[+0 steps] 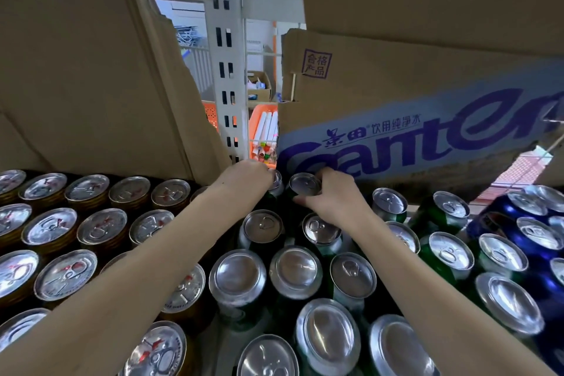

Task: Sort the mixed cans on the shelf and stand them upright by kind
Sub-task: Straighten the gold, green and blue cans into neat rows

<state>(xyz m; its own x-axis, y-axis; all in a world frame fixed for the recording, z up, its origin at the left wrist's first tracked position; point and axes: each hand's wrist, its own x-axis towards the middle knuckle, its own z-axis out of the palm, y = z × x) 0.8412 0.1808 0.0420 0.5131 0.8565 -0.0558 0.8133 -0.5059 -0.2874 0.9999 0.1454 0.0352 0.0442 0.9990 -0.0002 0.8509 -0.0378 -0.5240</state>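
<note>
Both hands work on two green cans at the back row, in the middle of the frame.

The right hand (331, 197) curls its fingers around one green can (305, 184), which stands upright just left of the hand. The left hand (248, 175) covers the neighbour can (276, 181); its fingers look curled on it, but they are mostly hidden. The cans are probably stiff, smooth and a little slippery, heavy if full; I would hold them at the side wall under the rim. Gold cans (50, 227) stand at the left, blue cans (532, 235) at the right.
</note>
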